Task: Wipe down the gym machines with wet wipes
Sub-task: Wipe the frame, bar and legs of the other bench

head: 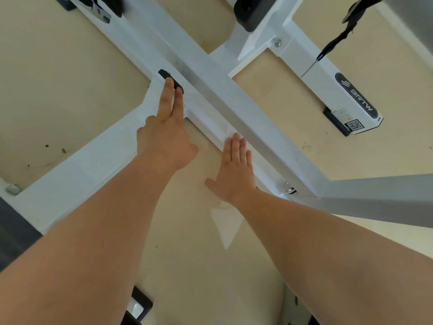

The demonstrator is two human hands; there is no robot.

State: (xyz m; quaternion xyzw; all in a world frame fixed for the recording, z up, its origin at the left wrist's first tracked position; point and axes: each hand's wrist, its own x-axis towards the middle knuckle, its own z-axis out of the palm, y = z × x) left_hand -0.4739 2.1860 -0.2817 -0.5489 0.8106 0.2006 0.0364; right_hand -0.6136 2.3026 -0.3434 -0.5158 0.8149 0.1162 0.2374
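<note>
Right hand (234,167), flat and grasping nothing, presses what appears a wet wipe (228,134) along the frame rail (269,146); left hand (166,137) braces straight fingertips (168,85) on a black pad (164,73).

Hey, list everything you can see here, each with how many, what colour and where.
machine frame: one, white, bars crossing mid-view.
rubber pad: one, black, on the frame at the left fingertips.
wet wipe: one, white, under the right hand, against the frame.
roller pad: one, black, top centre.
brand label: one, black oval, on the right-hand bar.
QR sticker: one, black and white, at that bar's end.
bolt: one, silver, on the upper bracket.
floor: one, beige, beneath the frame.
left hand: one, fingers straight, touching the rubber pad.
right hand: one, flat, pressing the wet wipe.
</note>
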